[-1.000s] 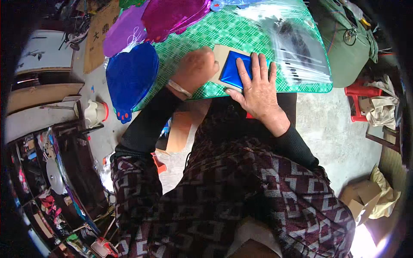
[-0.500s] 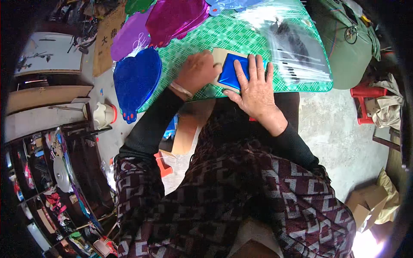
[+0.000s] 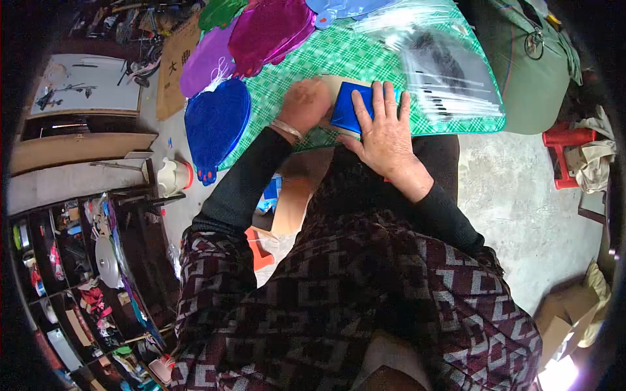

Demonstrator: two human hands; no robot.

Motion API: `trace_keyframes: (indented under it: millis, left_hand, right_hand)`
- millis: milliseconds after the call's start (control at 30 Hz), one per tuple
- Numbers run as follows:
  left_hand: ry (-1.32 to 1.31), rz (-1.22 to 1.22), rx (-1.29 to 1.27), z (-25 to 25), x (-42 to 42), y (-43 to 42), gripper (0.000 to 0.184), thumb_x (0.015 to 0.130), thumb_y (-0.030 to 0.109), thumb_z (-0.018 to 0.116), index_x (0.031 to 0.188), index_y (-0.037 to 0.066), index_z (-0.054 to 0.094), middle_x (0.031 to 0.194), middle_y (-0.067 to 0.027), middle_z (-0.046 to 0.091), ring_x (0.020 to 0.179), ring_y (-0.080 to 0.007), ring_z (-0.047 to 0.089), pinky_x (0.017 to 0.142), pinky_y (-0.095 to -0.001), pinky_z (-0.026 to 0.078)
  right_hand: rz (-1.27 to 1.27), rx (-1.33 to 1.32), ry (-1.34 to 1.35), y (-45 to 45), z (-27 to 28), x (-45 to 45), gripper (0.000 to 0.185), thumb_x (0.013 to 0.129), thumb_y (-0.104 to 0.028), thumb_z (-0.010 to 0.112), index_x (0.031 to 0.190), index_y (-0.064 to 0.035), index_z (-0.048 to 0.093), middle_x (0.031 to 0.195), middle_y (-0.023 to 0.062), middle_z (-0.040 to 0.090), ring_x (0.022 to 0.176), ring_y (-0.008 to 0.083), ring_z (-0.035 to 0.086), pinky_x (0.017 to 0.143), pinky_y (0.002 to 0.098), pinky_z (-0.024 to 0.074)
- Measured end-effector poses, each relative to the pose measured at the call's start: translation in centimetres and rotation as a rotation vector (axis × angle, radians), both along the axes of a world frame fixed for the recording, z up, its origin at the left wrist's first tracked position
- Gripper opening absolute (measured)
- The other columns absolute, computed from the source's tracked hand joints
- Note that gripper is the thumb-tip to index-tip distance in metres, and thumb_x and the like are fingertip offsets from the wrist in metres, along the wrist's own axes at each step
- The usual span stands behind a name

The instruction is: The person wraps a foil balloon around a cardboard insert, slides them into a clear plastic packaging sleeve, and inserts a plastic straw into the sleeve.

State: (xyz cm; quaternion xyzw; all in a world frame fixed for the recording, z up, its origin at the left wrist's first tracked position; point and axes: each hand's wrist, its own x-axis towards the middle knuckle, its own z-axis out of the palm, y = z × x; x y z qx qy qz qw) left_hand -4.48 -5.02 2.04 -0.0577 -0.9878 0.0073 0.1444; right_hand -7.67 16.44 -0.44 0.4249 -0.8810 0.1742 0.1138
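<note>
A folded shiny blue foil piece (image 3: 344, 117) lies on a beige card (image 3: 334, 83) near the front edge of the table. My right hand (image 3: 386, 133) rests flat over the right part of the foil, fingers stretched and slightly spread. At the card's left side, my left hand (image 3: 306, 104) is curled into a fist. It overlaps the card's left edge, and its fingertips are hidden, so I cannot tell what is in them.
Flat foil balloons in blue (image 3: 217, 127), purple (image 3: 205, 64) and magenta (image 3: 270, 34) lie along the table's left and far side. Clear plastic sleeves (image 3: 450, 81) lie at the right on the green checked tablecloth (image 3: 339, 49). An open carton (image 3: 290, 207) stands below.
My left hand has moved slightly right, closer against the card, and its thumb is now out of sight. My right hand stays flat on the blue foil. The whole view has shifted a little.
</note>
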Motion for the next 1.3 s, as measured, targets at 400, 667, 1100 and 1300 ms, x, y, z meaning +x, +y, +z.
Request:
trace_keyframes:
  millis: [400, 667, 1100, 1300]
  left_hand:
    - [-0.093, 0.129, 0.319, 2.1, 1.4, -0.2, 0.016, 0.082, 0.019, 0.063, 0.080, 0.003, 0.061, 0.076, -0.0188, 0.064, 0.069, -0.0399, 0.060, 0.066, -0.0496, 0.047]
    - [-0.101, -0.032, 0.141, 1.1, 0.7, -1.1, 0.018, 0.078, 0.020, 0.065, 0.079, 0.002, 0.061, 0.075, -0.0184, 0.062, 0.070, -0.0397, 0.060, 0.066, -0.0509, 0.047]
    - [-0.028, 0.190, 0.271, -1.3, 0.7, -1.0, 0.020, 0.080, 0.021, 0.065, 0.078, 0.001, 0.059, 0.076, -0.0175, 0.063, 0.068, -0.0394, 0.059, 0.067, -0.0515, 0.047]
    - [0.104, 0.178, 0.364, -0.3, 1.1, -0.3, 0.021, 0.080, 0.021, 0.065, 0.079, 0.001, 0.061, 0.076, -0.0172, 0.063, 0.068, -0.0387, 0.060, 0.065, -0.0505, 0.047]
  right_hand:
    - [0.031, -0.071, 0.016, -0.1, -0.4, -0.3, 0.087, 0.087, -0.063, 0.058, 0.148, -0.0038, 0.045, 0.152, 0.0361, 0.033, 0.143, 0.0550, 0.026, 0.114, 0.0716, 0.0137]
    - [0.017, -0.007, 0.060, -0.2, -0.3, -0.3, 0.086, 0.091, -0.066, 0.052, 0.151, -0.0056, 0.041, 0.154, 0.0338, 0.032, 0.144, 0.0529, 0.027, 0.115, 0.0688, 0.0164]
    - [0.024, -0.025, 0.076, -0.1, -0.5, -0.2, 0.085, 0.091, -0.066, 0.051, 0.149, -0.0050, 0.043, 0.151, 0.0334, 0.035, 0.141, 0.0531, 0.031, 0.113, 0.0700, 0.0184]
    - [0.034, -0.054, 0.096, -0.1, -0.7, -0.1, 0.085, 0.091, -0.066, 0.052, 0.149, -0.0049, 0.044, 0.151, 0.0334, 0.035, 0.140, 0.0530, 0.031, 0.113, 0.0699, 0.0191]
